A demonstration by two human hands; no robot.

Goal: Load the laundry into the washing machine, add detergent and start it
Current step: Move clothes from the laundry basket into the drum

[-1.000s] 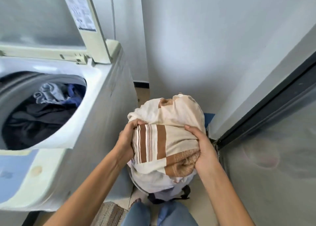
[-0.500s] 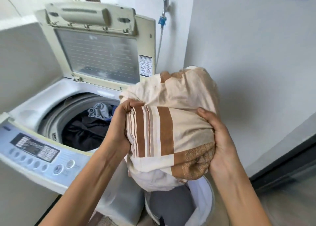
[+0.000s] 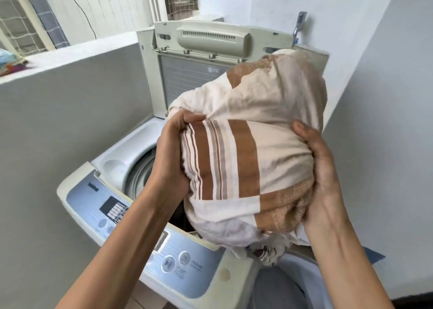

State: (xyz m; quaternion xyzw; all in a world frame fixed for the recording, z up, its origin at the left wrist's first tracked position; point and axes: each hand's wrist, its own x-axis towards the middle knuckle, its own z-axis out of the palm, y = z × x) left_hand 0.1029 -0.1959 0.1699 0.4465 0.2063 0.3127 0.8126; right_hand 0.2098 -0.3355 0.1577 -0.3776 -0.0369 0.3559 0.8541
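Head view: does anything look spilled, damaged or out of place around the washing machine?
Nothing serious. A round brownish stain marks the washing machine near its buttons. The left hand and right hand grip the striped laundry bundle over the open tub; a loose end dangles outside the rim.

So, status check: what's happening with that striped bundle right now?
Left hand and right hand both grip the striped cloth bundle. Bundle held over the washing machine opening, not yet in. Lid up; path looks clear.
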